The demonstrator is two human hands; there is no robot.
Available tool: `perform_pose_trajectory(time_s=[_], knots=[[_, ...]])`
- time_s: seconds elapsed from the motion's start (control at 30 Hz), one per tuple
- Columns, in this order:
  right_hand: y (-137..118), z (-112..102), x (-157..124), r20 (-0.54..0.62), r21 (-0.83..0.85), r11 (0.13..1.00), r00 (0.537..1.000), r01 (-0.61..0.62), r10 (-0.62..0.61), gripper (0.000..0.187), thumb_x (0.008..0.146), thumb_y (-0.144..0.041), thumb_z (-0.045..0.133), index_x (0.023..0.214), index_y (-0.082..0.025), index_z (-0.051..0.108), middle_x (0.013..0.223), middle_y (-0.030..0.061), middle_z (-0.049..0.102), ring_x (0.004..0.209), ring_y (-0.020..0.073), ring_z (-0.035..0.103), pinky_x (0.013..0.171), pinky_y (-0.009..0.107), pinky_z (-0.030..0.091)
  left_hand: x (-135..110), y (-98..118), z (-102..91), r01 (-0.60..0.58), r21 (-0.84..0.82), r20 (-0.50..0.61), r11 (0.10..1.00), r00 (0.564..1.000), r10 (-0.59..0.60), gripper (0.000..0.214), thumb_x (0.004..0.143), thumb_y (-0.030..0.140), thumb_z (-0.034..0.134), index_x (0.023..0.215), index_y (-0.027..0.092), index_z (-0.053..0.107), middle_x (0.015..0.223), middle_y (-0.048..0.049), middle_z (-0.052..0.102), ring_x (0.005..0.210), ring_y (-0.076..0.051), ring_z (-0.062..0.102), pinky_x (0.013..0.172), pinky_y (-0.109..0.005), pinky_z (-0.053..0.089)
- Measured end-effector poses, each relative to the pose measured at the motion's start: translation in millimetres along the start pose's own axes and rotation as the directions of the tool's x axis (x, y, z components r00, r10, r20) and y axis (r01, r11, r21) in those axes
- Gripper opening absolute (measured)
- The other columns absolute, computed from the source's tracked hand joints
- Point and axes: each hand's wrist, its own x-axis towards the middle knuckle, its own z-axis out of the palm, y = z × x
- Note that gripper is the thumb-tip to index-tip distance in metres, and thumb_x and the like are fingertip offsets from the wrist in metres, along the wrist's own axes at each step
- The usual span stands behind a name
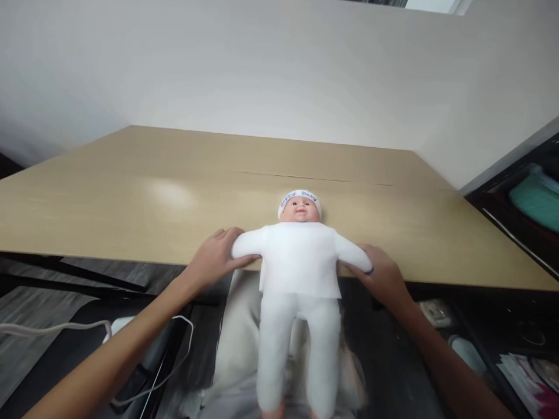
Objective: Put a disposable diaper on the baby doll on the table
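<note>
A baby doll (300,262) in a white top and white trousers lies face up, its head on the table and its legs hanging down over the front edge towards my lap. Its white cap (301,196) has blue lettering that reads "Happy Baby". My left hand (222,252) is wrapped round the end of the doll's arm on the left side of the picture. On the other side, my right hand (381,271) grips the doll's other arm by its sleeve end. Both of the doll's own hands are hidden.
The wooden table (131,192) runs back to a pale wall. Lower left, a black chair (65,349) carries a white device with a cable (174,366). At right stand dark shelves with a green cloth (539,195) and papers (519,378).
</note>
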Motion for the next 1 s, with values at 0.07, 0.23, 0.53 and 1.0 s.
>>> perform_pose_trajectory(time_s=[0.07,0.23,0.53,1.0], knots=[[0.5,7.5,3.2,0.014,0.015,1.0,1.0,0.005,-0.005,0.045,0.105,-0.065,0.066,0.126,-0.026,0.073,0.118,0.0114,0.082,0.106,0.0358,0.076,0.086,0.044,0.058,3.3,-7.3,2.4,-0.011,0.031,-0.019,0.999,1.0,0.011,0.072,0.099,0.088,0.059,0.125,0.021,0.067,0.111,-0.0123,0.076,0.107,-0.038,0.07,0.091,-0.049,0.054],[5.5,17.6,28.4,0.035,0.034,0.999,0.999,-0.018,0.017,0.043,0.105,-0.063,0.067,0.123,-0.025,0.071,0.115,0.0115,0.081,0.103,0.035,0.076,0.084,0.044,0.056,30.1,-20.4,6.1,-0.068,0.107,-0.02,0.992,0.997,0.07,0.073,0.102,0.088,0.052,0.122,0.02,0.069,0.106,-0.0126,0.076,0.102,-0.037,0.07,0.091,-0.051,0.055],[33.5,33.6,119.7,0.099,0.027,1.0,0.995,-0.003,0.001,0.027,0.092,-0.045,0.065,0.11,-0.025,0.07,0.103,0.0092,0.08,0.089,0.0304,0.073,0.077,0.039,0.052,122.8,-49.5,10.1,-0.111,0.109,-0.001,0.988,0.994,0.111,0.072,0.097,0.09,0.052,0.115,0.022,0.067,0.108,-0.0155,0.076,0.107,-0.039,0.071,0.095,-0.052,0.056],[73.5,81.3,251.1,-0.011,-0.065,0.998,1.0,0.016,-0.017,0.035,0.088,-0.041,0.07,0.117,-0.023,0.076,0.115,0.0118,0.082,0.104,0.0339,0.074,0.085,0.04,0.053,235.5,-90.9,19.3,0.046,-0.068,-0.159,0.997,0.986,-0.056,0.094,0.082,0.093,0.073,0.142,0.023,0.057,0.13,-0.0144,0.075,0.118,-0.039,0.071,0.099,-0.047,0.055]])
